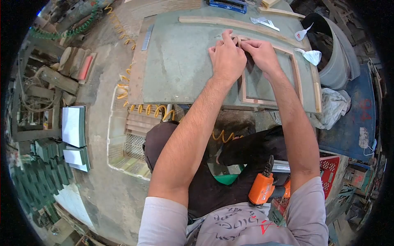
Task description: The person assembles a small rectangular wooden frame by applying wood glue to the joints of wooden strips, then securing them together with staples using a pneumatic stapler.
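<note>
1. Right hand (262,53) looks pinched on the wooden frame's (297,78) far-left corner; left hand (230,59) meets it there, contact hidden, can't tell.
2. Frame lies flat near the table's (176,61) right side, probably for support.
3. Nail gun (261,189) at the lap, likely for reach.
4. Table greenish, scuffed; glue bottle (303,33) beyond frame.
5. Cluttered workshop, yellow hose (125,88) left.

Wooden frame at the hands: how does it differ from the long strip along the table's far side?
The wooden frame is a four-sided outline; the long strip is a single length. The left hand and right hand are at the frame's far-left corner; neither is on the strip. Both look wooden and lie on the table.
</note>
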